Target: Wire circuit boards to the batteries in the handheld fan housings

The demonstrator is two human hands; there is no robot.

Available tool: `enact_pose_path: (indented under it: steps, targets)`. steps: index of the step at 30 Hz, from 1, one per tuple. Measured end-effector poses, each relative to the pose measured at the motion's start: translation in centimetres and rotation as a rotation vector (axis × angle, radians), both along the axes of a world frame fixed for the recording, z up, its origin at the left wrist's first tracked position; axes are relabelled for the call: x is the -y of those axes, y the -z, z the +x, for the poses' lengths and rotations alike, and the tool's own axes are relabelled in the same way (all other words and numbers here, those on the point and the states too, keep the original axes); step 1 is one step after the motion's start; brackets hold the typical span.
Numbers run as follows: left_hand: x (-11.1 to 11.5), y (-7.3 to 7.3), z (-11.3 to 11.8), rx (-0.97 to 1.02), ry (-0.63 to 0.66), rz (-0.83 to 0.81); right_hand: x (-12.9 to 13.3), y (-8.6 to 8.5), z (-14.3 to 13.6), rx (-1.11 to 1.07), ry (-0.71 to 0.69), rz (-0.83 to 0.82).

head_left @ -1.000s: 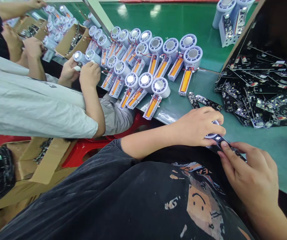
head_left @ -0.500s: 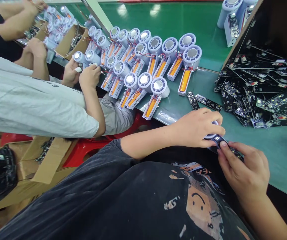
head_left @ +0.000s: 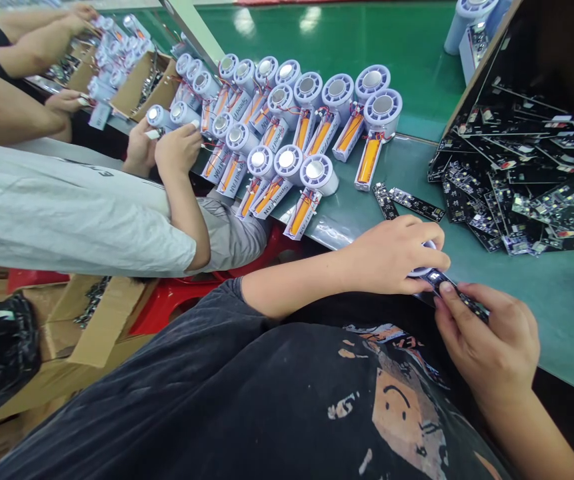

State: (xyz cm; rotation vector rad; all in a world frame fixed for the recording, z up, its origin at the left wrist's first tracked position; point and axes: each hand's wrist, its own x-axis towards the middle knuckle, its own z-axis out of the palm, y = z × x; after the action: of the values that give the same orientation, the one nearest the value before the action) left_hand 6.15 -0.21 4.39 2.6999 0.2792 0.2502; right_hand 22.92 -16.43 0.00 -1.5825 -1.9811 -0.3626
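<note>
Fan unit, one: being held at the near edge of the surface; left hand is clasping it, apparently bracing it. Circuit board, one: right hand is pinching it alongside, presumably for alignment.

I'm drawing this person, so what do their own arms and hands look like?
The left hand and right hand are bare, with no gloves, rings or watch showing. The left arm has a short, dark sleeve; the right sleeve is out of view. The dark shirt has a peach and grey print.
</note>
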Motion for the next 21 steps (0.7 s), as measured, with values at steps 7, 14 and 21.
enact_pose_path:
  steps: [7,14,21]
  targets:
    - [0.1,-0.2,0.0,-0.032,-0.012,0.001,-0.1,0.0,-0.1,0.018,0.006,0.01]
    - [0.3,-0.4,0.1,-0.066,-0.072,-0.012,0.0,-0.7,0.4,-0.031,0.05,-0.051]
    - [0.2,0.0,0.0,-0.013,-0.05,-0.012,0.8,-0.9,0.8,-0.028,0.049,-0.067]
